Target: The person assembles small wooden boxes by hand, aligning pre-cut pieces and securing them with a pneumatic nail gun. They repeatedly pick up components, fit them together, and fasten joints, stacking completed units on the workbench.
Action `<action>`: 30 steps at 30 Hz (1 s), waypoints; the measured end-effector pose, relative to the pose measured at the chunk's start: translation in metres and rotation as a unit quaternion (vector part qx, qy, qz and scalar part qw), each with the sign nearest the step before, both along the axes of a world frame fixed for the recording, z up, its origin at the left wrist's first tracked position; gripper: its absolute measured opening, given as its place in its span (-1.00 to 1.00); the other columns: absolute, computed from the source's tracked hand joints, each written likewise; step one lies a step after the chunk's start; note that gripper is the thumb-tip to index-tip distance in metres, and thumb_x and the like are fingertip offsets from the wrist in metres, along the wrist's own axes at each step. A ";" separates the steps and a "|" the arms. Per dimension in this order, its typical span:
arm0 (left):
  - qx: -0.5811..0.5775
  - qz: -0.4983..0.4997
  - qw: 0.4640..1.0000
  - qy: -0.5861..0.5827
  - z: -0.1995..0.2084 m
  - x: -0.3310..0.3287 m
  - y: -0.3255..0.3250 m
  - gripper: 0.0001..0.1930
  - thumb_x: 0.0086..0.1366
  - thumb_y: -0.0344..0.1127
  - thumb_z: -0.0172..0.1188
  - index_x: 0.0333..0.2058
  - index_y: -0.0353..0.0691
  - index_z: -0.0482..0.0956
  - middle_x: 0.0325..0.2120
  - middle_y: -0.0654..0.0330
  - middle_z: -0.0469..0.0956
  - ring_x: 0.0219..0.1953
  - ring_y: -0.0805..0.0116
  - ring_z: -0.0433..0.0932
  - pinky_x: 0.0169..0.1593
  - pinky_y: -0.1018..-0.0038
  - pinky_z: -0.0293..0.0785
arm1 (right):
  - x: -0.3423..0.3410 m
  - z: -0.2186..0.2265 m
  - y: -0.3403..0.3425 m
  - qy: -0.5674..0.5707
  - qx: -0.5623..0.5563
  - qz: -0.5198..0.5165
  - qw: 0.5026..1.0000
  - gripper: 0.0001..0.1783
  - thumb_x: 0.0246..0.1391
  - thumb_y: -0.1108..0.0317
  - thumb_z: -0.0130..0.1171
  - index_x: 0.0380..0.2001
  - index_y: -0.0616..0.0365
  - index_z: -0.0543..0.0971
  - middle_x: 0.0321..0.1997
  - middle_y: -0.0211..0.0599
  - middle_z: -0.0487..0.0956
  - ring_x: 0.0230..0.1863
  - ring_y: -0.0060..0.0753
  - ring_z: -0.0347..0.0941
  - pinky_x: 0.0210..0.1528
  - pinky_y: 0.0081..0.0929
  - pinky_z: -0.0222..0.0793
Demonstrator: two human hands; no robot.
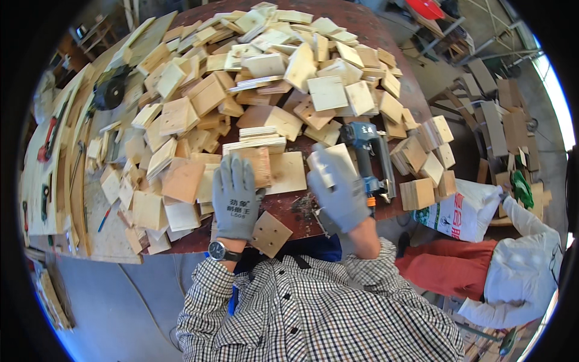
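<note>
My left hand [234,196], in a grey glove, lies palm down with its fingers stretched forward over the near edge of some wooden pieces. Beside its fingertips is a brownish wooden block [259,166], with a stack of thin plywood strips [254,140] behind it. A pale square board [287,173] adjoins that block on the right. My right hand [341,192], also gloved, is smeared by motion; its fingers cross a pale wooden piece [345,155], and their grip is unclear. Just right of it is a blue and black nail gun [362,142]. A square block with dark holes [271,234] sits by my left wrist.
A large heap of wooden blocks [325,90] covers the far part of the dark red table [377,30]. Long boards [78,175] and hand tools lie at the left. On the right, a person in red trousers [446,265] bends beside a white sack [461,211].
</note>
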State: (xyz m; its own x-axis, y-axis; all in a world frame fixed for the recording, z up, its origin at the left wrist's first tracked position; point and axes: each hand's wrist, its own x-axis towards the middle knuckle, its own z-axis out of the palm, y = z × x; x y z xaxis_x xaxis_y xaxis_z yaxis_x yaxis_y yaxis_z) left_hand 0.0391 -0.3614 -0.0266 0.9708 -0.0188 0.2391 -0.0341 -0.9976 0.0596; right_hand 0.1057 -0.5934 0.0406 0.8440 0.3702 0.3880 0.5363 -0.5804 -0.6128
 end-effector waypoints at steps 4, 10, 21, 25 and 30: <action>0.041 0.001 0.999 -0.021 -0.010 0.002 0.002 -0.15 0.21 -0.14 0.38 0.38 -0.41 0.25 0.41 -0.20 0.22 0.46 -0.27 0.18 0.48 0.00 0.17 | 0.056 0.015 -0.100 -0.016 -0.098 -0.219 0.971 -0.57 0.31 0.26 0.18 0.17 0.22 0.56 -0.04 0.03 0.66 -0.05 0.00 0.63 0.05 -0.17 0.53; -0.005 -0.014 1.000 -0.019 -0.003 0.006 -0.007 -0.22 0.28 -0.10 0.33 0.35 -0.42 0.29 0.43 -0.19 0.19 0.46 -0.28 0.16 0.48 0.01 0.19 | 0.090 -0.023 -0.196 0.147 -0.287 -0.259 0.910 -0.45 0.32 -0.01 0.07 0.22 0.08 0.55 0.15 0.10 0.64 0.15 0.17 0.57 0.20 -0.02 0.46; -0.013 -0.016 1.000 -0.016 0.004 0.003 -0.002 -0.24 0.30 -0.03 0.30 0.31 -0.44 0.34 0.41 -0.21 0.23 0.45 -0.30 0.18 0.44 -0.01 0.20 | 0.081 -0.045 -0.102 0.199 -0.281 -0.308 0.887 0.03 0.18 -0.31 0.19 0.46 0.20 0.20 0.36 0.13 0.48 0.35 0.16 0.46 0.33 0.01 0.39; -0.030 -0.021 0.999 -0.040 0.005 0.003 -0.006 -0.26 0.33 0.05 0.27 0.32 -0.35 0.36 0.39 -0.22 0.25 0.42 -0.32 0.22 0.41 -0.07 0.22 | 0.089 -0.037 -0.087 0.331 -0.283 -0.326 0.839 0.18 0.10 -0.40 0.23 0.55 0.15 0.10 0.49 0.14 0.36 0.46 0.12 0.35 0.46 -0.05 0.25; 0.003 -0.021 0.999 -0.043 0.002 0.003 -0.004 -0.25 0.35 0.07 0.24 0.35 -0.29 0.34 0.38 -0.20 0.27 0.39 -0.33 0.24 0.40 -0.09 0.23 | 0.087 -0.034 -0.085 0.349 -0.297 -0.316 0.831 0.18 0.11 -0.37 0.23 0.54 0.16 0.09 0.45 0.19 0.39 0.42 0.14 0.38 0.43 -0.05 0.29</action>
